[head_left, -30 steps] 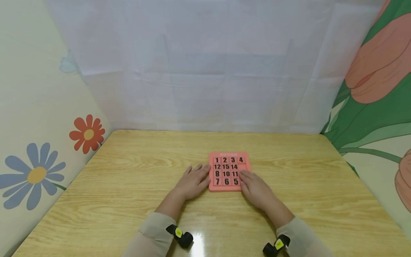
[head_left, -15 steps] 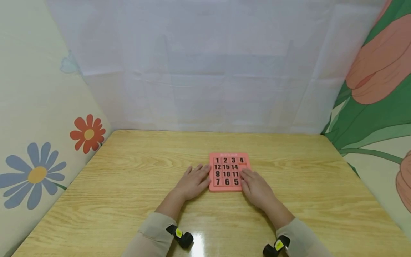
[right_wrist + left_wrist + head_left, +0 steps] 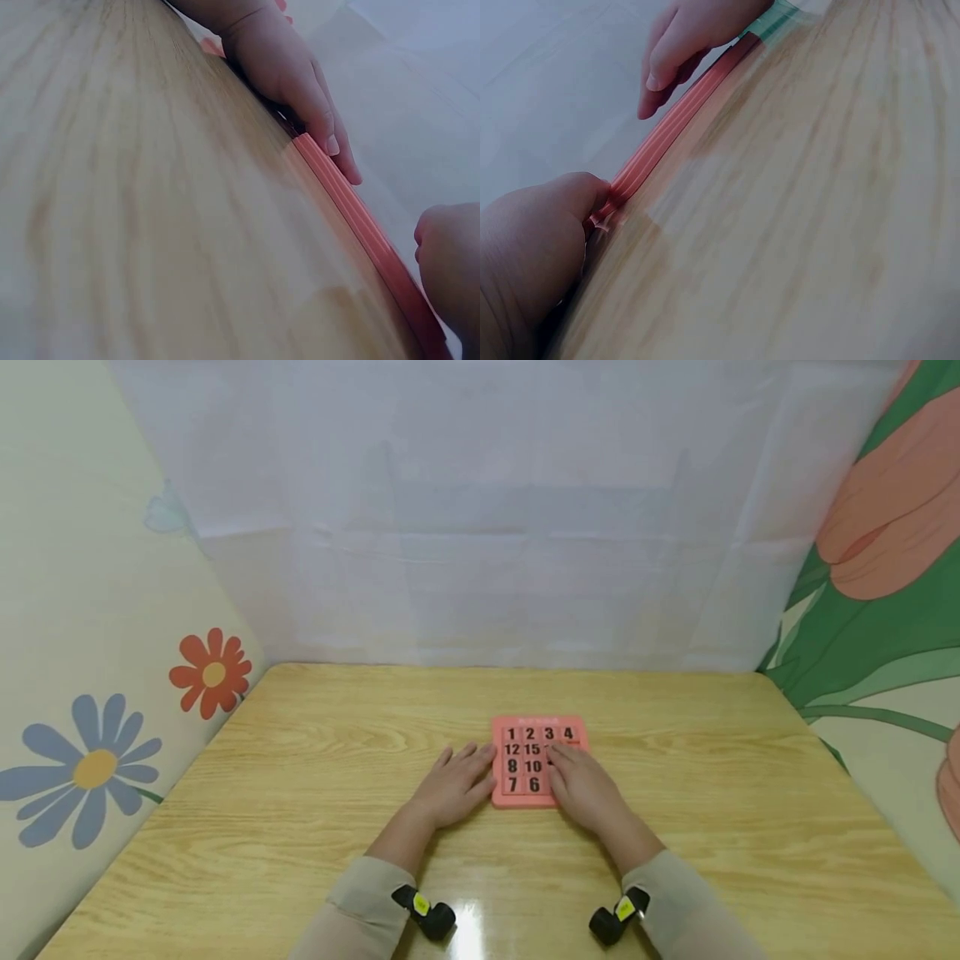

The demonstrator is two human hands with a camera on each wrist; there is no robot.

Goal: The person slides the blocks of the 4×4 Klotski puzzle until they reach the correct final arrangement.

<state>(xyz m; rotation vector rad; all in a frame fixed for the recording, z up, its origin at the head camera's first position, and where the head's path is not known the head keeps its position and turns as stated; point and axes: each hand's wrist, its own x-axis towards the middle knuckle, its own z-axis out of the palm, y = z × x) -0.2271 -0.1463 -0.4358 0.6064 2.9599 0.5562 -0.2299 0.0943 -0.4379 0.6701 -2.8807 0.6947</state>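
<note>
A pink number sliding puzzle (image 3: 533, 767) lies flat on the wooden table, its rows of tiles bearing black numerals. My left hand (image 3: 450, 787) rests at the puzzle's left edge with fingers extended; in the left wrist view its thumb (image 3: 581, 191) touches the pink side edge (image 3: 675, 124). My right hand (image 3: 588, 787) lies over the puzzle's right part, fingertips on the tiles near the third column. It hides most of the lower right tiles. From the right wrist view, the right hand (image 3: 454, 262) sits above the near edge, its fingertips mostly out of sight.
The wood-grain table (image 3: 337, 735) extends around the puzzle on all sides. A white cloth (image 3: 480, 527) hangs behind the table's far edge. Walls with painted flowers (image 3: 213, 673) stand to the left and right. Each sleeve cuff carries a small black camera (image 3: 437, 920).
My right hand has shifted left and slightly up over the puzzle, so it now covers tiles 14, 11 and 5. My left hand stays at the left edge. The head view has turned slightly.
</note>
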